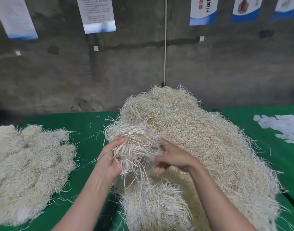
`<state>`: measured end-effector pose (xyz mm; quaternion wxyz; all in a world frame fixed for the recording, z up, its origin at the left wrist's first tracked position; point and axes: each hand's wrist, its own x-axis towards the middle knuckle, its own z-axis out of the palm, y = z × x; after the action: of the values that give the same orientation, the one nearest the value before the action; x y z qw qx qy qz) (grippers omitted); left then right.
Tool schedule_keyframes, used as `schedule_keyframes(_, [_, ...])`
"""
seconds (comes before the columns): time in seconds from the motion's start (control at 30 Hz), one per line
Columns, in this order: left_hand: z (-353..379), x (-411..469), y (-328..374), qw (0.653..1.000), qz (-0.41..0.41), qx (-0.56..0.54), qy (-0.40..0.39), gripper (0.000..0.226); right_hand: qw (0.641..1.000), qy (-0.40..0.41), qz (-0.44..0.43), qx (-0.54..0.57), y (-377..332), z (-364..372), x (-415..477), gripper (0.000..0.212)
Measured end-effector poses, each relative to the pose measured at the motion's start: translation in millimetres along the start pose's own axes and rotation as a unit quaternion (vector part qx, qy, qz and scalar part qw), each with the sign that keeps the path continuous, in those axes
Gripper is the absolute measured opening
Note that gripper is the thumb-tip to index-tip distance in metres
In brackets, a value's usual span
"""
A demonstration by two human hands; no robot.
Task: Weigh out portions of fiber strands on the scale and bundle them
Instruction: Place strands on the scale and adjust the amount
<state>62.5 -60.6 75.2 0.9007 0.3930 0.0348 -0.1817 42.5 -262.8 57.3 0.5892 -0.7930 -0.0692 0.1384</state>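
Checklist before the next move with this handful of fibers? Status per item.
1. Left hand grips the clump of strands: ok.
2. Right hand has a hold on the clump: cannot tell, its curled fingers are blurred.
3. Clump is separated from the big pile: cannot tell, the strands overlap the pile behind.
4. No loose ends: not ok, strands dangle below the clump.
5. Scale is in view: not ok, none is visible.
6. Paper slips lie apart from the pile: ok.

Head view, close, down over hands (139, 157)
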Motion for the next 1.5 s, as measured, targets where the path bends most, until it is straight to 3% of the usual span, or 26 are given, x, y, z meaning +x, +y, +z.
schedule_keyframes(0.07, [10,1,-5,1.0,-0.006,-0.004,-0.014,0.005,0.999,0.001,0.026,0.036,11,22,26,0.066])
schedule_keyframes(0.13, [20,6,-6,1.0,0.003,-0.018,0.007,0.019,0.996,0.075,0.019,0.033,26,39,47,0.041])
schedule_keyframes(0.23, [20,18,2,0.998,0.004,-0.024,0.061,0.031,0.984,0.118,0.038,0.127,65,39,52,0.012])
schedule_keyframes(0.3, [16,19,1,0.997,-0.005,-0.014,0.082,0.022,0.979,0.147,0.085,0.113,91,33,46,0.014])
schedule_keyframes(0.43, [11,16,-12,0.996,-0.014,-0.008,0.089,0.024,0.971,0.219,0.088,0.027,119,28,39,0.019])
schedule_keyframes(0.57, [22,19,24,0.994,0.064,-0.009,0.089,0.026,0.949,0.191,0.18,-0.173,162,18,23,0.042])
schedule_keyframes(0.67, [37,16,41,0.987,0.098,0.037,0.125,0.034,0.949,0.155,0.179,-0.209,152,18,13,0.024])
schedule_keyframes(0.87, [29,18,36,0.99,0.064,0.024,0.12,0.055,0.948,0.167,0.031,-0.269,31,-28,3,0.065])
schedule_keyframes(0.93, [28,20,35,0.993,0.055,0.014,0.103,0.073,0.979,0.143,-0.044,-0.139,-4,-28,-7,0.102])
schedule_keyframes(1.0, [36,18,31,0.997,0.04,-0.008,0.062,0.066,0.997,0.057,-0.055,-0.008,-21,-8,-2,0.116])
schedule_keyframes(1.07, [42,16,29,1.0,0.014,-0.019,0.02,0.039,0.999,-0.011,-0.022,-0.047,-21,21,11,0.081])
schedule_keyframes(1.13, [36,14,24,0.996,-0.017,0.076,-0.031,0.042,0.996,0.022,0.029,-0.079,-4,31,25,0.037])
schedule_keyframes(1.2, [23,15,14,0.95,-0.055,0.304,-0.038,0.068,0.995,0.086,0.025,-0.048,7,24,28,0.02])
schedule_keyframes(1.23, [17,17,6,0.909,-0.068,0.409,-0.042,0.083,0.988,0.139,0.039,0.046,7,21,27,0.021])
schedule_keyframes(1.3, [9,22,-8,0.848,-0.106,0.514,-0.078,0.103,0.968,0.235,0.033,0.085,3,14,33,0.022])
schedule_keyframes(1.37, [9,21,-7,0.812,-0.126,0.562,-0.096,0.11,0.954,0.294,-0.001,0.051,0,8,44,0.017])
schedule_keyframes(1.43, [7,16,4,0.828,-0.105,0.545,-0.082,0.102,0.952,0.306,-0.012,-0.022,14,2,45,0.028])
schedule_keyframes(1.47, [6,17,11,0.862,-0.077,0.497,-0.058,0.075,0.952,0.301,0.0,-0.061,28,-3,43,0.034])
schedule_keyframes(1.5, [3,19,15,0.897,-0.04,0.438,-0.039,0.035,0.949,0.3,0.026,-0.097,45,-5,40,0.036])
